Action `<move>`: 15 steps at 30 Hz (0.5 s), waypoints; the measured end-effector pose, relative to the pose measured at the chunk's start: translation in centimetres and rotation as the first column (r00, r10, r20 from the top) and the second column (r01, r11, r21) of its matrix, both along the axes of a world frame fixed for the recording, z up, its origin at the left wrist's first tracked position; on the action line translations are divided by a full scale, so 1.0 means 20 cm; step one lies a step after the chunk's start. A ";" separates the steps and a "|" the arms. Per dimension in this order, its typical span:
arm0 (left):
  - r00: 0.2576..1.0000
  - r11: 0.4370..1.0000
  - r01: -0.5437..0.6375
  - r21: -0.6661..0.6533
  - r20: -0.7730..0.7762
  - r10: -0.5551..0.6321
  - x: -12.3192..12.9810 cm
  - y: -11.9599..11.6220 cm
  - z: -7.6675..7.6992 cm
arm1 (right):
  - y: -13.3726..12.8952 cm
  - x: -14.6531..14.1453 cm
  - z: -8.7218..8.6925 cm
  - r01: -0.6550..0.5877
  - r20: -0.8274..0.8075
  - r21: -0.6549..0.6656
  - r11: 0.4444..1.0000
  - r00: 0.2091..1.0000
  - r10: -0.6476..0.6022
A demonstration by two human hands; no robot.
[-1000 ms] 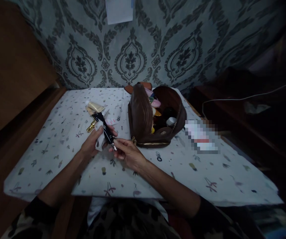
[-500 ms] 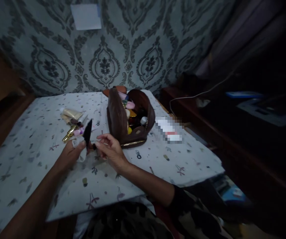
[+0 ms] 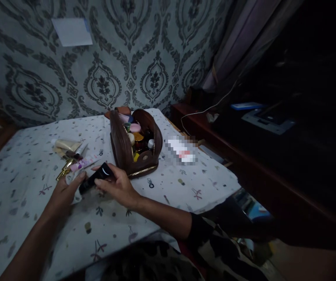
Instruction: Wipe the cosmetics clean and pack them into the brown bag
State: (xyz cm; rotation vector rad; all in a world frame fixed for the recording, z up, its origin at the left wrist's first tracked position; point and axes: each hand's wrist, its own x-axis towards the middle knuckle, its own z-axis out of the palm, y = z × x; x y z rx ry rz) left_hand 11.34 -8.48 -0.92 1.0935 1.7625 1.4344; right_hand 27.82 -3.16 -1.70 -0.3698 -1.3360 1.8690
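Observation:
A black squeeze tube (image 3: 96,178) lies slantwise between my two hands. My right hand (image 3: 122,189) is closed on its upper right part, with thumb and fingers on opposite sides. My left hand (image 3: 65,193) is closed on a crumpled white cloth or tissue (image 3: 77,197), its thumb against the tube's lower left end. Just beyond my left hand lie a pink-and-white tube (image 3: 83,163), a gold-coloured tube (image 3: 65,169) and a cream tube (image 3: 67,144). Behind my right hand stands an open brown zip bag (image 3: 119,146) filled with bottles and jars.
A patterned white cloth (image 3: 144,207) covers the table. Right of the bag lies a pixelated white item (image 3: 182,151). A dark red wooden ledge (image 3: 214,136) runs along the right side, with a white cable (image 3: 203,112) above it. Patterned wallpaper (image 3: 103,86) rises behind.
The black tube has tipped from nearly upright to a slant toward the right. My right hand, earlier beside it with fingers apart, now grips it. The whole view has shifted to the right.

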 end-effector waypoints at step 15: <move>0.986 1.000 0.006 -0.021 0.167 -0.003 0.00 -0.01 -0.04 | 0.02 0.24 0.21 0.174 0.109 0.468 0.866 0.961 -0.252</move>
